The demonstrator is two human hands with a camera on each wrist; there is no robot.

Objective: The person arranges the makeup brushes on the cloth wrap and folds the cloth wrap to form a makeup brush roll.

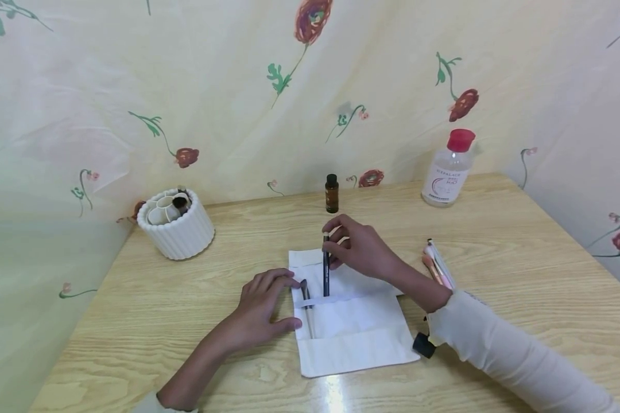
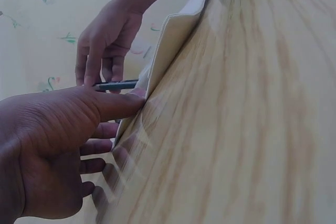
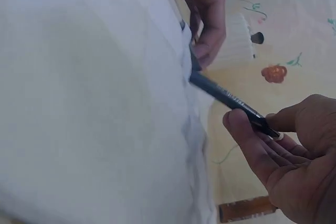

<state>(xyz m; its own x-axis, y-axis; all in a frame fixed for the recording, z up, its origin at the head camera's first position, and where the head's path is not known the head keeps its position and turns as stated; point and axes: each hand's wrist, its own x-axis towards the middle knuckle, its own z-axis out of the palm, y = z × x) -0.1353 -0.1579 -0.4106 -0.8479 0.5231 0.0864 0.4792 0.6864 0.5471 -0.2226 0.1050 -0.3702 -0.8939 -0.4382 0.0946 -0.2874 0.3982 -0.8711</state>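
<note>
A white cloth brush roll (image 1: 359, 351) lies unrolled on the table, with a band of pocket across it. My right hand (image 1: 361, 248) pinches a slim black makeup pencil (image 1: 326, 269) near its pale upper end; the lower end is at the pocket's edge. Lettering runs along the pencil's barrel in the right wrist view. A makeup brush (image 1: 308, 307) sits in the roll's left side, its dark head sticking up past the band. My left hand (image 1: 260, 310) rests at the roll's left edge, fingers loosely spread, with the thumb (image 2: 121, 106) touching the cloth border.
At the back left stands a white ribbed cup (image 1: 186, 235) with brushes inside. A small brown bottle (image 1: 332, 198) is behind the roll. Farther right are a clear red-capped bottle (image 1: 446, 175) and several slim cosmetic sticks (image 1: 436, 264) beside my right forearm. A patterned cloth hangs behind the table.
</note>
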